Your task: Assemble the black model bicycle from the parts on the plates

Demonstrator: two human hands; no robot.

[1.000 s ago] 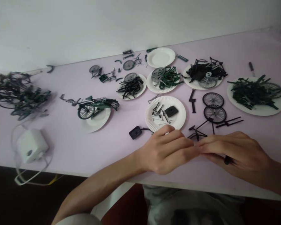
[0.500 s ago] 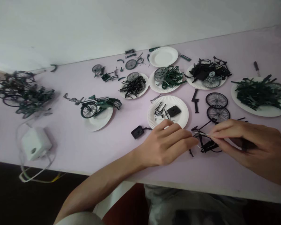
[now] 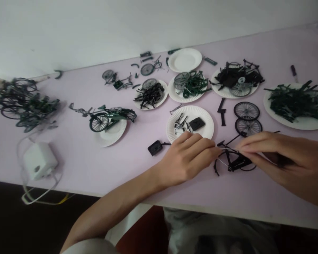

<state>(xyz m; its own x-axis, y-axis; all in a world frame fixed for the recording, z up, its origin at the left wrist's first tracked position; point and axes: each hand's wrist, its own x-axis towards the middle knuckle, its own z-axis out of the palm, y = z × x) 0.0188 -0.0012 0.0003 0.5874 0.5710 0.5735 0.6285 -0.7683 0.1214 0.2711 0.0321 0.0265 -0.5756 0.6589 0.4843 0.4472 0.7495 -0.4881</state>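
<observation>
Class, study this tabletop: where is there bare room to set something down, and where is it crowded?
The widest bare patch of tabletop lies between the white box, green bicycle and left forearm. The rearmost plate is bare too. It is crowded around the black frame, between left hand and right hand.

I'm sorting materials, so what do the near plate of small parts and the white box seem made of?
The plate looks like matte paper, given its crimped rim. The white box seems smooth plastic, judging by its moulded, rounded edges.
</observation>
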